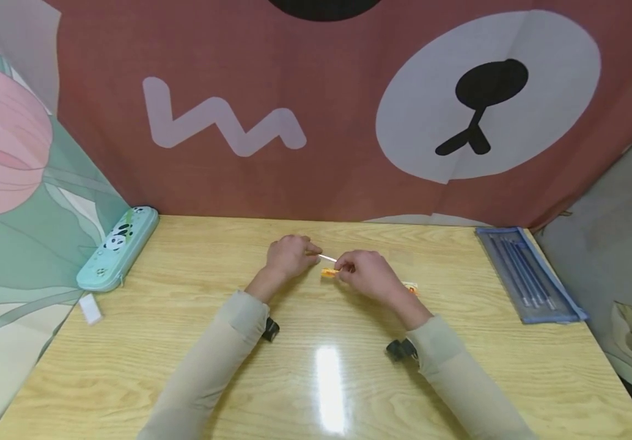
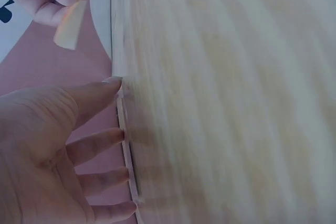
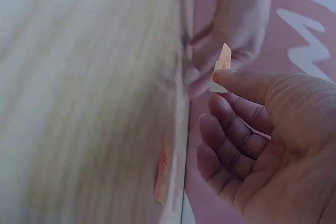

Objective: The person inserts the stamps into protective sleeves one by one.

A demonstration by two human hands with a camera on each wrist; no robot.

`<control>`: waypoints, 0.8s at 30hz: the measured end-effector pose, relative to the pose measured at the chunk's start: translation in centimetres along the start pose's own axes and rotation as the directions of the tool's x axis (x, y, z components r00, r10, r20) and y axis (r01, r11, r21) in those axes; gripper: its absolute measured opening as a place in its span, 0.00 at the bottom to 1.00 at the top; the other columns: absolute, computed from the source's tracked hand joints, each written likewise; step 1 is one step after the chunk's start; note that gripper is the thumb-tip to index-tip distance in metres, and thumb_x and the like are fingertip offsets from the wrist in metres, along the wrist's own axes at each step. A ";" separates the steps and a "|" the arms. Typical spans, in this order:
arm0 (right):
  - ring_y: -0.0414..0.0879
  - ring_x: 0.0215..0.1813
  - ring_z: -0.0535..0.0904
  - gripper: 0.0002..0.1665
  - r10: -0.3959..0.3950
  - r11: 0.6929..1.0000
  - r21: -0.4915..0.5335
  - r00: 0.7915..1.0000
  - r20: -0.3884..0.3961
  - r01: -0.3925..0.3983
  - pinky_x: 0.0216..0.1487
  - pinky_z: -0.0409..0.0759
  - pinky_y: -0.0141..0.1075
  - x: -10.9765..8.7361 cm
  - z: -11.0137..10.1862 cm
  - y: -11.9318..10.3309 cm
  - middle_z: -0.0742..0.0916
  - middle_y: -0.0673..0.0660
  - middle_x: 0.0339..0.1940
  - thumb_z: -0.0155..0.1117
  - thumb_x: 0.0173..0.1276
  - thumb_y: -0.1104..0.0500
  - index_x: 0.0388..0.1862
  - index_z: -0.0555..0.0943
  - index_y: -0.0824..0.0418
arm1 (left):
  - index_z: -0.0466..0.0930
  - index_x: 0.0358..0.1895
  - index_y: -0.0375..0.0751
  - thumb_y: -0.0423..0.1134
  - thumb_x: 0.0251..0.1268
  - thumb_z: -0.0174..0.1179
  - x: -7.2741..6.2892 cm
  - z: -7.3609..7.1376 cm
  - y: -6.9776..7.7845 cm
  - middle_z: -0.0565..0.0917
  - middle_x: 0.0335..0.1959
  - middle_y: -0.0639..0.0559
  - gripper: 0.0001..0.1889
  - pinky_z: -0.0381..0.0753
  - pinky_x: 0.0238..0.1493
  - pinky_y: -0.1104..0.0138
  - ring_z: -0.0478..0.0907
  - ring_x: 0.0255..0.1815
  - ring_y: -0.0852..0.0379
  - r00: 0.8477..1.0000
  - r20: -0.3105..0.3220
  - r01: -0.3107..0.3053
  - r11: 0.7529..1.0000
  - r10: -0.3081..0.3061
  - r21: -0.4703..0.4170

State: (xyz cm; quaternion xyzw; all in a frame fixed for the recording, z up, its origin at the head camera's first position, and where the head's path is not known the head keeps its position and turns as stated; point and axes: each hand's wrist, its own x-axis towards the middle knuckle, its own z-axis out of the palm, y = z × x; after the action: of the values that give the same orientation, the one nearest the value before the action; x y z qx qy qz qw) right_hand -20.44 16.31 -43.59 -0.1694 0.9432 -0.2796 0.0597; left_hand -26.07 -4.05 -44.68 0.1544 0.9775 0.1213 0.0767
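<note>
My right hand (image 1: pixel 368 272) pinches a small orange-and-white wrapper (image 3: pixel 222 66) between thumb and forefinger, its other fingers loosely curled. The wrapper has a jagged edge, and its pale side (image 2: pixel 72 24) shows in the left wrist view. A thin white strip (image 1: pixel 327 258) spans the gap between both hands in the head view; whether it belongs to the wrapper, I cannot tell. My left hand (image 1: pixel 293 255) lies just to the left, fingers spread with their tips (image 2: pixel 118 134) down at the tabletop. Nothing plainly shows in its grasp.
Another orange-and-white wrapper piece (image 1: pixel 411 287) lies on the wooden table (image 1: pixel 272 379) by the right wrist. At the left edge are a turquoise panda pencil case (image 1: pixel 118 247) and a white eraser-like block (image 1: pixel 90 308). A blue-edged mesh pouch of pens (image 1: pixel 530 275) lies at the right.
</note>
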 end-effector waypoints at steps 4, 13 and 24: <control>0.40 0.31 0.79 0.07 0.045 0.995 0.090 0.998 -0.034 -0.041 0.40 0.79 0.37 -0.2 -0.9 0.5 0.87 0.46 0.35 0.65 0.72 0.56 0.45 0.87 0.51 | 0.89 0.50 0.68 0.53 0.69 0.65 -0.1 0.0 0.2 0.83 0.64 0.61 0.10 0.81 0.57 0.50 0.81 0.63 0.49 0.999 -0.045 -0.019 1.000 0.019 -0.020; 0.47 0.42 0.86 0.09 0.104 0.964 0.258 0.983 -0.151 -0.062 0.43 0.83 0.40 0.0 -2.2 1.0 0.91 0.52 0.39 0.67 0.73 0.52 0.47 0.86 0.52 | 0.91 0.46 0.60 0.49 0.69 0.66 -0.7 -1.2 0.7 0.91 0.46 0.58 0.08 0.83 0.32 0.61 0.87 0.40 0.57 0.986 -0.167 -0.055 0.969 0.015 -0.240; 0.54 0.45 0.89 0.12 0.244 0.801 0.594 0.950 -0.196 -0.083 0.53 0.85 0.55 -0.1 -3.7 1.8 0.92 0.58 0.40 0.64 0.74 0.56 0.51 0.83 0.60 | 0.89 0.49 0.50 0.44 0.70 0.65 -1.3 -2.4 0.6 0.90 0.39 0.52 0.09 0.81 0.32 0.64 0.87 0.37 0.49 0.985 -0.168 -0.080 0.792 -0.028 -0.605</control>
State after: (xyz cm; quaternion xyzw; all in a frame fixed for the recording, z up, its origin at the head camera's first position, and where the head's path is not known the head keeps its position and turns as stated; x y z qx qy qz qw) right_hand -21.61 19.67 -41.53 -0.0219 0.8239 -0.5663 0.0069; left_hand -25.14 -4.46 -42.06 0.1242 0.8868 0.4435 0.0381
